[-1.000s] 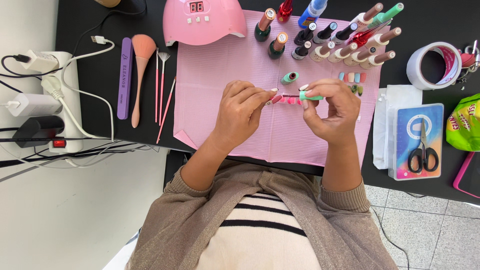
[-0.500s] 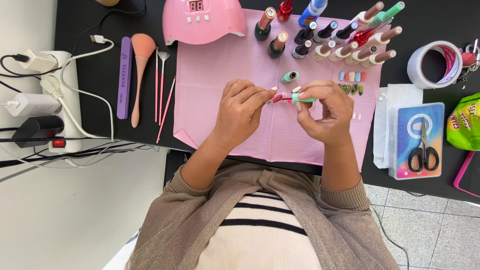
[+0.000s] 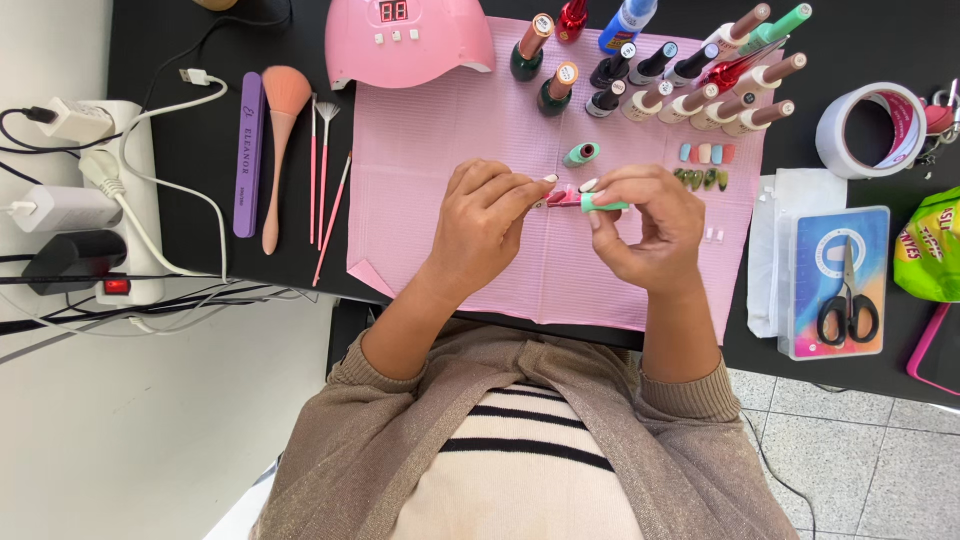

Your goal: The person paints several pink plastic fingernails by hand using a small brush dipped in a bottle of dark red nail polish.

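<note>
My two hands meet above a pink mat (image 3: 450, 140) on a black table. My right hand (image 3: 645, 230) pinches the mint green cap of a nail polish brush (image 3: 603, 203) between thumb and forefinger. The brush tip points left at a small pink false nail (image 3: 557, 196), which the fingertips of my left hand (image 3: 482, 228) pinch. A small mint green polish bottle (image 3: 580, 154) lies on the mat just above my hands. Rows of loose false nails (image 3: 705, 165) sit on the mat to the right of it.
A pink nail lamp (image 3: 410, 40) stands at the back, with several polish bottles (image 3: 690, 85) beside it. Left of the mat lie a purple file (image 3: 247, 150) and brushes (image 3: 285, 140). A tape roll (image 3: 870, 130), a box with scissors (image 3: 847, 295) and a power strip (image 3: 100, 200) sit at the sides.
Both hands stay together over the mat with only slight finger shifts; the brush remains at the false nail.
</note>
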